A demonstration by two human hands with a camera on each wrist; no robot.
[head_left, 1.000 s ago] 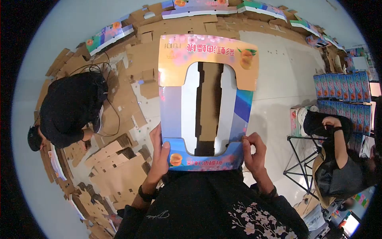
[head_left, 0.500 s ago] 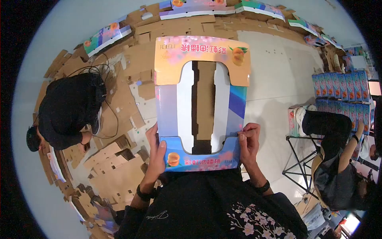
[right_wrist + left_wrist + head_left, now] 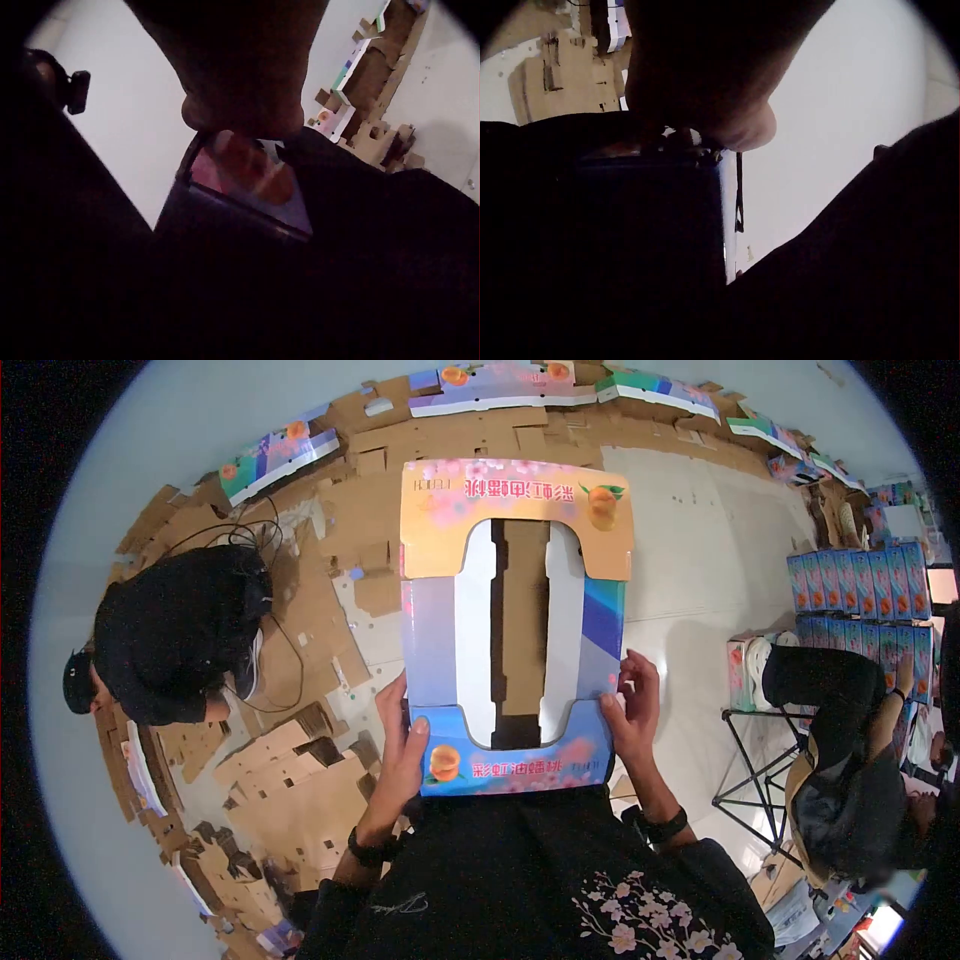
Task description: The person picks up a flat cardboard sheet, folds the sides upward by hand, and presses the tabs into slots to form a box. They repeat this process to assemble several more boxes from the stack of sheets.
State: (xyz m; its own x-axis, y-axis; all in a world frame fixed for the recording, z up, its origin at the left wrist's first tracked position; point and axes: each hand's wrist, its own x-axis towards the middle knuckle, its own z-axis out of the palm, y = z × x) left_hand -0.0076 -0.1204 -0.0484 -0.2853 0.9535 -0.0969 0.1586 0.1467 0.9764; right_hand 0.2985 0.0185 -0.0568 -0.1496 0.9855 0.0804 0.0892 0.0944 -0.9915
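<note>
A printed cardboard box with peach pictures and an oval cut-out is held in front of the body; a brown inner strip shows through the opening. The left hand grips its lower left edge, thumb on the blue end panel. At the lower right edge, the right hand has its thumb against the box corner, with the fingers bent beside the side wall. In the left wrist view the left hand is dark above the box edge. The right wrist view shows the right hand over a box corner.
Flattened cardboard covers the floor at the left, where a person in black crouches by cables. Printed boxes line the far wall. At the right are a black folding frame, a seated person and stacked boxes.
The box first shifted left, then slightly back right. The right hand's fingers have loosened and spread away from the box side. The seated person's arm has moved toward the stacked boxes.
</note>
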